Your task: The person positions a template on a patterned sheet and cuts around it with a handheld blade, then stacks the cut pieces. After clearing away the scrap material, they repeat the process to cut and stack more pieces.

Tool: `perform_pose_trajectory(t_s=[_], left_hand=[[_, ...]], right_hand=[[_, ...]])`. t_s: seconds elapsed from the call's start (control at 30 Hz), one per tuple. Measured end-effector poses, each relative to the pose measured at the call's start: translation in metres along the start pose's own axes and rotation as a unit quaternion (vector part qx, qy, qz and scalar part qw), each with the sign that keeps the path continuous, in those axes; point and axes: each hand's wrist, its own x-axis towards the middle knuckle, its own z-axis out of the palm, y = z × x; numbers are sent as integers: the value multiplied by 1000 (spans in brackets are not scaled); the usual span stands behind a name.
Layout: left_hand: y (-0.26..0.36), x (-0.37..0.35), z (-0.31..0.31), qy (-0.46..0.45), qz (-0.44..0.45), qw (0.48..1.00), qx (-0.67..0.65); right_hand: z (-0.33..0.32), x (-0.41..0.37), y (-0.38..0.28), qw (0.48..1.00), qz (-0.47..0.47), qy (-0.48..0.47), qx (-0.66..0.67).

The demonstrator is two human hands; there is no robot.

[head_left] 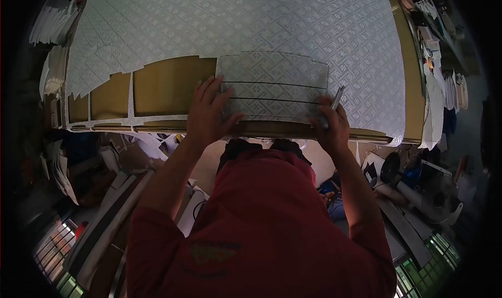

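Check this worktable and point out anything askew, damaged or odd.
The patterned cloth has a jagged near-left edge, and thin strips straggle across the brown tabletop. It looks untidy, though probably from cutting rather than accidental tearing.

From here this looks like a cramped workshop where fabric gets cut. A wide counter (162,89) is spread with pale patterned fabric (334,21), its near edge cut away in stepped shapes, with thin leftover strips (132,96) lying over the bare brown top. Stacks of pale pieces (52,21) crowd the left side, more pieces (456,91) hang at the right, and long rolls or boards (112,225) lean below.
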Motion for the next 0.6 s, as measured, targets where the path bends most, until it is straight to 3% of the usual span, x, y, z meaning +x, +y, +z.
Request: perform_pose_trajectory(t_s=[0.6], left_hand=[[4,4,-1,6,9,1000,4]], right_hand=[[-3,5,-3,1000,8,13,16]])
